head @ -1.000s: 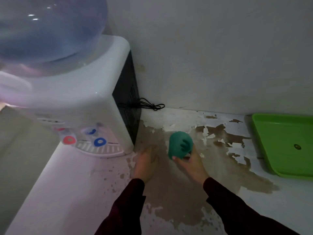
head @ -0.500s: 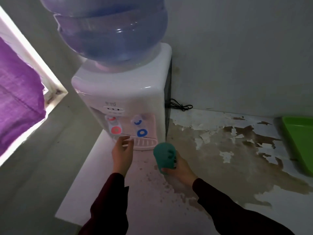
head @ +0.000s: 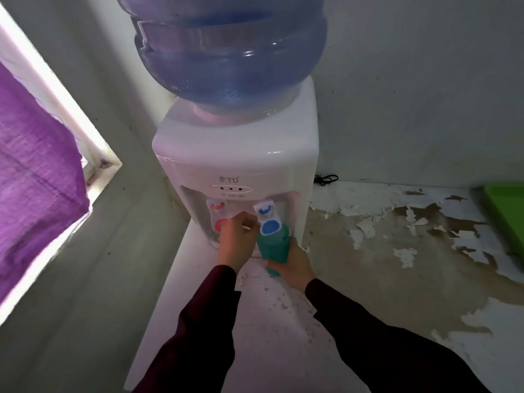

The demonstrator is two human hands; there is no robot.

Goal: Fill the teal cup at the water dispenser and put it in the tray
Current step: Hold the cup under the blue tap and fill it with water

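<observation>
Judging from its look, the teal cup (head: 273, 246) is taken as light, stiff plastic, grasped low around its wall by the right hand (head: 295, 268) under the blue tap (head: 269, 222), while the left hand (head: 236, 242), seemingly half closed, is held at the lever.

Teal cup (head: 274, 246), white dispenser (head: 243, 154), translucent blue bottle (head: 229, 49), green tray (head: 507, 211), purple cloth (head: 37, 177), maroon sleeves (head: 195, 330).

Right hand (head: 292, 268) grip closed, left hand (head: 236, 239) fingers curled
</observation>
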